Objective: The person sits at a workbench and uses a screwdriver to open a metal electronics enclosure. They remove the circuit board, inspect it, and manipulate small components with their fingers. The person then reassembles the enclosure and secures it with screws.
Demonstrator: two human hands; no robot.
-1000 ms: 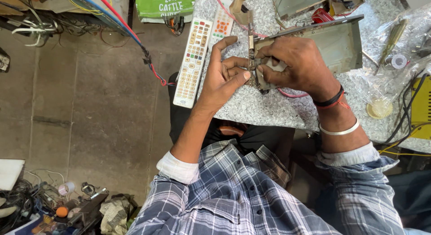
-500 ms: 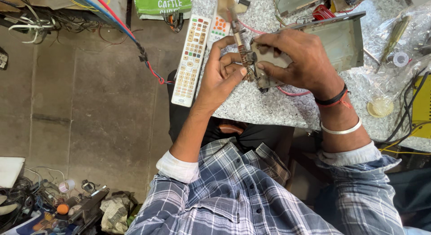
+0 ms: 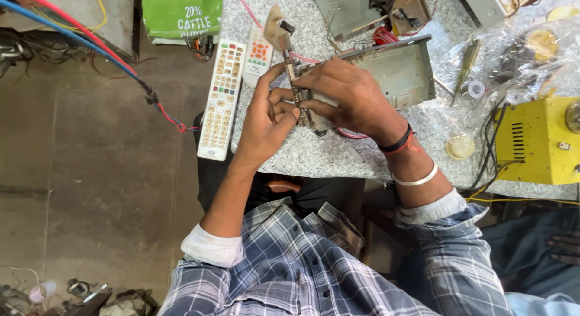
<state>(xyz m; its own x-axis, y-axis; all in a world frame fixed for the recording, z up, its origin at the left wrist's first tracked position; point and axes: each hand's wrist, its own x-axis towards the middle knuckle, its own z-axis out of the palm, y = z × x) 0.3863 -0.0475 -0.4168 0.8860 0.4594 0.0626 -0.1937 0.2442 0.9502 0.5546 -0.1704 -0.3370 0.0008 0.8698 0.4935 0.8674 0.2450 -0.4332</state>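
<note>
My left hand (image 3: 266,119) and my right hand (image 3: 347,98) both grip a narrow circuit board (image 3: 294,80) held on edge above the speckled worktop (image 3: 338,153). The board's far end carries a beige part with a dark knob (image 3: 276,23). My left fingers pinch the board's near side; my right fingers wrap over it from the other side. A grey metal chassis (image 3: 399,68) lies just behind my right hand. Pink wire (image 3: 350,135) loops under my right palm.
Two white remote controls (image 3: 220,98) lie at the worktop's left edge. A yellow metal box (image 3: 538,141) sits at the right, beside plastic bags, a screwdriver (image 3: 468,62) and a tape roll. A green bag (image 3: 181,14) and red and blue cables lie on the floor to the left.
The board has been turned from lying across my hands to standing on edge, pointing away from me. Both hands kept hold of it and shifted slightly on the worktop.
</note>
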